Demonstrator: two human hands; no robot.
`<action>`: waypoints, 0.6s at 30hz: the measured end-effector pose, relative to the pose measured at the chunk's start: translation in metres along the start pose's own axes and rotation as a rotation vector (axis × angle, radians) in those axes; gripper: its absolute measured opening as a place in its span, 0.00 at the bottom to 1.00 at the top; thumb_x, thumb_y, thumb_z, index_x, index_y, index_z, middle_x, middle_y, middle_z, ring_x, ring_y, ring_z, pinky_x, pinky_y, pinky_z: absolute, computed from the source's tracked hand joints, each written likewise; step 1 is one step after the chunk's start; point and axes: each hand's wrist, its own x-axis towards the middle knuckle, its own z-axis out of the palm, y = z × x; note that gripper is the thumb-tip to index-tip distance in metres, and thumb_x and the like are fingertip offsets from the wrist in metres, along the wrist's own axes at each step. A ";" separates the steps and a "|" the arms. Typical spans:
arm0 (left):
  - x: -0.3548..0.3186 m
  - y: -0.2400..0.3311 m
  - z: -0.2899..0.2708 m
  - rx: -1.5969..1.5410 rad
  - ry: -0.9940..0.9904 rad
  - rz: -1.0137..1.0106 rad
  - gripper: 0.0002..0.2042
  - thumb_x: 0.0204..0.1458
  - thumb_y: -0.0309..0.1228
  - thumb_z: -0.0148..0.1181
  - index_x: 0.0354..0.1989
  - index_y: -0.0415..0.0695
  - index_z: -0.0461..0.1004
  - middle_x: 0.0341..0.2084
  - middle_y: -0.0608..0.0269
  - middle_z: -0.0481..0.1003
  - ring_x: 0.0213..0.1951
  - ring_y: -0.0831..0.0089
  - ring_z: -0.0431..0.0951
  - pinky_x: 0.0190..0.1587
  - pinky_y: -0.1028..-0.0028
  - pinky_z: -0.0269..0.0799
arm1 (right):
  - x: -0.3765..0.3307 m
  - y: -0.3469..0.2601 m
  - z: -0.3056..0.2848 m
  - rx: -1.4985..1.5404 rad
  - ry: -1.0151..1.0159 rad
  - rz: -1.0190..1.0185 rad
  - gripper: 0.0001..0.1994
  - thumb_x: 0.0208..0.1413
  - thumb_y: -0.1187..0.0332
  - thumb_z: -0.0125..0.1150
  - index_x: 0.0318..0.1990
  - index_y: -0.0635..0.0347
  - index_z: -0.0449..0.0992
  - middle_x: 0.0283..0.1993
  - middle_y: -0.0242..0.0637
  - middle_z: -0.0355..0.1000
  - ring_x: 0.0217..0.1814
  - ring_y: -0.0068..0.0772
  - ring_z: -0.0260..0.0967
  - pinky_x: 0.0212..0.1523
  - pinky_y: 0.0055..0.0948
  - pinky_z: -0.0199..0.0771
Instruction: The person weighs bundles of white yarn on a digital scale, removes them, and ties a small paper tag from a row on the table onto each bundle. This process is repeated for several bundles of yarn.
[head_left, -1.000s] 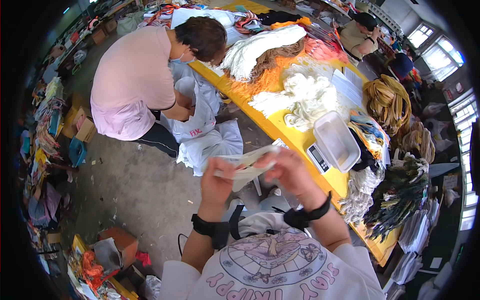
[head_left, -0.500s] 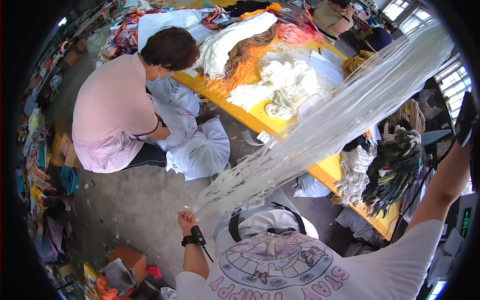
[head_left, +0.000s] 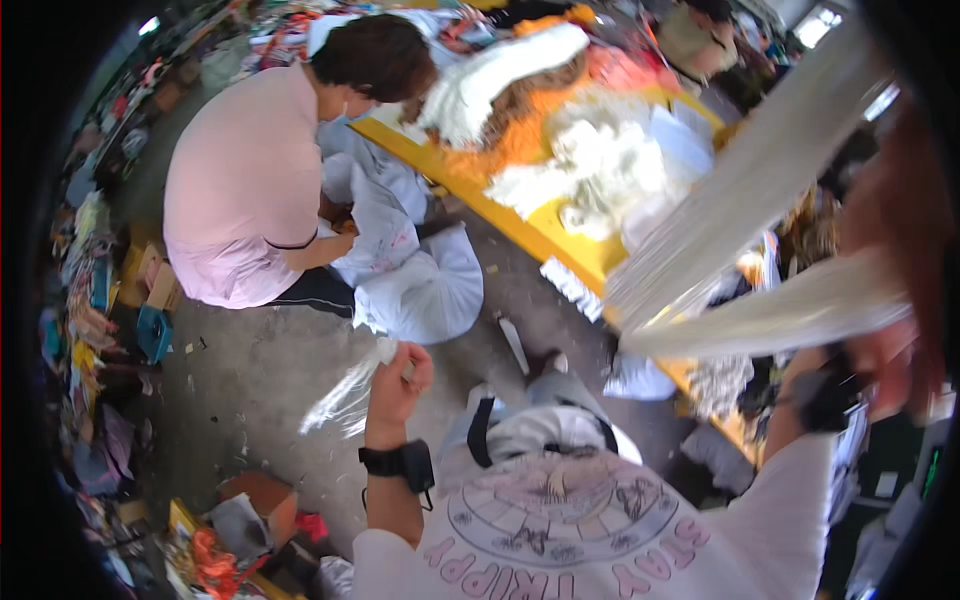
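My left hand [head_left: 398, 388], held out over the floor, is closed with a small tuft of loose white threads [head_left: 345, 402] trailing from it. My right hand [head_left: 885, 362] is at the right edge, smeared by motion, so its fingers cannot be made out. Beside it stretches a long hank of white yarn [head_left: 750, 190], folded into two bands that meet over the table edge. The lower band [head_left: 790, 305] runs toward my right hand. A dark wristband device [head_left: 400, 462] sits on my left wrist.
A person in a pink top [head_left: 245, 190] crouches at the left by white sacks [head_left: 420, 290]. Behind stands a yellow table [head_left: 500, 222] carrying white, brown and orange yarn. Cardboard boxes [head_left: 265, 500] lie at lower left. Another person [head_left: 695, 40] is at the back.
My left hand has come up and away from the hank, with a tuft in it. My right arm has dropped from high up, and the once-stretched hank now hangs folded. The view has shifted.
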 end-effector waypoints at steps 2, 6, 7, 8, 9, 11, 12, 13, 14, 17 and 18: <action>-0.006 0.017 0.032 0.143 -0.133 0.066 0.17 0.53 0.41 0.43 0.30 0.39 0.69 0.15 0.70 0.61 0.17 0.83 0.57 0.21 0.83 0.51 | 0.011 0.061 -0.011 0.093 0.012 0.146 0.19 0.52 0.67 0.43 0.50 0.67 0.55 0.30 0.41 0.66 0.31 0.28 0.65 0.16 0.20 0.66; -0.010 0.032 0.086 0.317 -0.181 0.213 0.19 0.52 0.44 0.43 0.33 0.38 0.70 0.18 0.70 0.63 0.20 0.84 0.57 0.23 0.84 0.52 | 0.022 0.165 -0.021 0.053 0.203 0.442 0.24 0.53 0.65 0.44 0.55 0.68 0.52 0.35 0.44 0.69 0.37 0.33 0.69 0.21 0.21 0.71; -0.008 0.031 0.098 0.316 -0.171 0.220 0.19 0.52 0.44 0.43 0.33 0.38 0.70 0.18 0.70 0.63 0.20 0.84 0.57 0.23 0.84 0.52 | 0.021 0.187 -0.023 -0.026 0.261 0.473 0.25 0.52 0.63 0.46 0.55 0.68 0.52 0.35 0.44 0.70 0.37 0.34 0.70 0.23 0.21 0.73; -0.005 0.027 0.110 0.282 -0.100 0.305 0.18 0.52 0.43 0.43 0.33 0.38 0.70 0.19 0.71 0.63 0.21 0.85 0.58 0.24 0.84 0.52 | 0.020 0.203 -0.027 -0.076 0.259 0.495 0.25 0.53 0.61 0.45 0.55 0.66 0.52 0.37 0.42 0.68 0.38 0.32 0.69 0.24 0.21 0.73; -0.004 0.026 0.113 0.245 -0.026 0.382 0.18 0.52 0.43 0.44 0.33 0.38 0.70 0.20 0.72 0.63 0.22 0.86 0.58 0.24 0.84 0.52 | 0.019 0.219 -0.030 -0.120 0.261 0.520 0.26 0.54 0.58 0.44 0.56 0.64 0.52 0.40 0.40 0.67 0.39 0.31 0.68 0.24 0.20 0.72; 0.004 0.025 0.103 0.212 -0.136 0.381 0.16 0.50 0.41 0.48 0.32 0.39 0.70 0.21 0.72 0.64 0.21 0.87 0.59 0.23 0.84 0.53 | 0.013 0.242 -0.032 -0.168 0.263 0.514 0.26 0.54 0.56 0.44 0.56 0.62 0.52 0.42 0.38 0.66 0.39 0.29 0.67 0.25 0.20 0.72; 0.006 0.026 0.105 0.260 -0.040 0.346 0.14 0.50 0.38 0.49 0.32 0.38 0.71 0.21 0.72 0.65 0.20 0.87 0.58 0.21 0.84 0.52 | 0.011 0.251 -0.035 -0.211 0.276 0.508 0.27 0.54 0.53 0.43 0.57 0.60 0.52 0.44 0.36 0.64 0.40 0.28 0.66 0.25 0.19 0.71; 0.007 0.025 0.106 0.307 0.056 0.309 0.11 0.49 0.35 0.51 0.32 0.38 0.71 0.21 0.71 0.65 0.19 0.87 0.58 0.19 0.84 0.52 | 0.010 0.258 -0.038 -0.209 0.271 0.516 0.27 0.54 0.53 0.43 0.57 0.60 0.52 0.44 0.36 0.64 0.40 0.28 0.66 0.25 0.19 0.71; 0.011 0.019 0.099 0.270 0.096 0.358 0.08 0.48 0.31 0.53 0.31 0.38 0.72 0.20 0.70 0.66 0.17 0.86 0.59 0.18 0.85 0.54 | 0.008 0.264 -0.040 -0.214 0.295 0.488 0.27 0.54 0.54 0.43 0.57 0.58 0.51 0.44 0.36 0.64 0.40 0.26 0.66 0.26 0.19 0.71; 0.013 0.020 0.097 0.358 0.216 0.359 0.07 0.49 0.28 0.51 0.30 0.37 0.72 0.22 0.68 0.68 0.20 0.85 0.65 0.21 0.85 0.60 | 0.008 0.274 -0.047 -0.218 0.347 0.466 0.25 0.54 0.57 0.45 0.56 0.58 0.53 0.43 0.35 0.65 0.39 0.23 0.66 0.26 0.18 0.71; 0.014 0.021 0.097 0.357 0.216 0.357 0.07 0.49 0.28 0.51 0.30 0.37 0.72 0.22 0.68 0.68 0.20 0.85 0.65 0.21 0.85 0.60 | 0.007 0.276 -0.048 -0.216 0.374 0.471 0.23 0.53 0.59 0.48 0.55 0.59 0.56 0.42 0.34 0.66 0.38 0.22 0.66 0.27 0.18 0.71</action>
